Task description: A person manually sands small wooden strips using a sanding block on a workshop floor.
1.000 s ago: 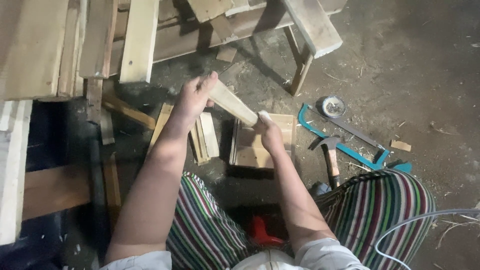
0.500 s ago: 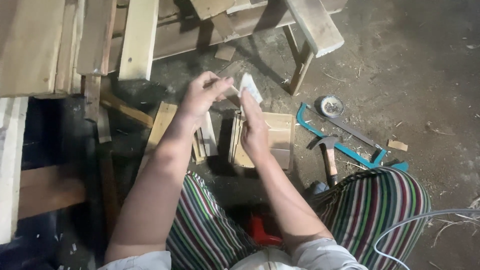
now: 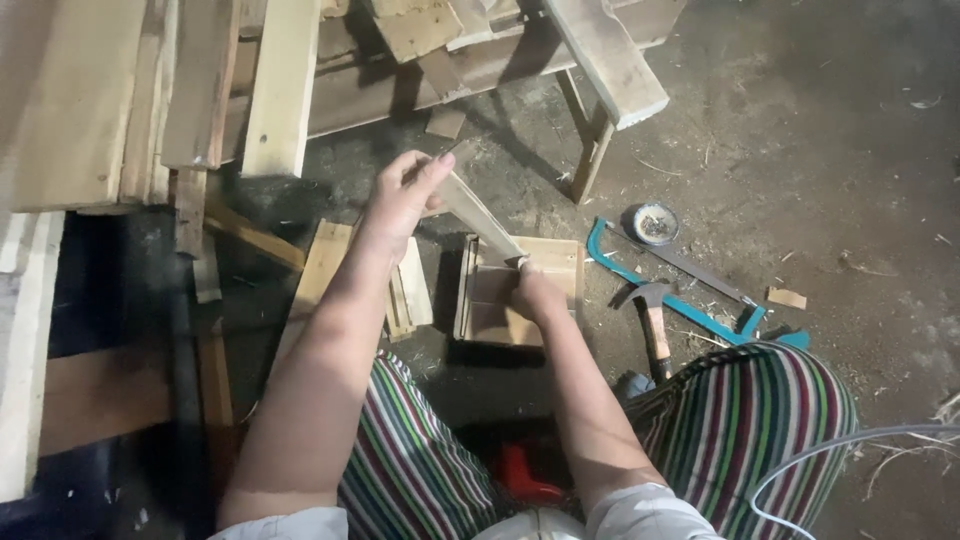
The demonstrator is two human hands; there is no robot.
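floor (image 3: 840,130): bare dirty concrete, carrying everything; loose planks (image 3: 270,90) heaped along its far-left edge.
small wooden box (image 3: 515,290): an open frame lying flat on the floor in front of the knees, near the middle.
hacksaw (image 3: 680,285): blue frame, on the floor right of the box, a hammer (image 3: 655,325) just beside it.
wooden slat (image 3: 480,215): held aslant, lower end touching the box's top edge.
left hand (image 3: 405,195): fingers closed around the slat's upper end.
right hand (image 3: 535,290): pinching the slat's lower end at the box.
step: fitting the slat to the box, by the look of it.
next move: likely calls for lining the slat along the edge and holding it steady.
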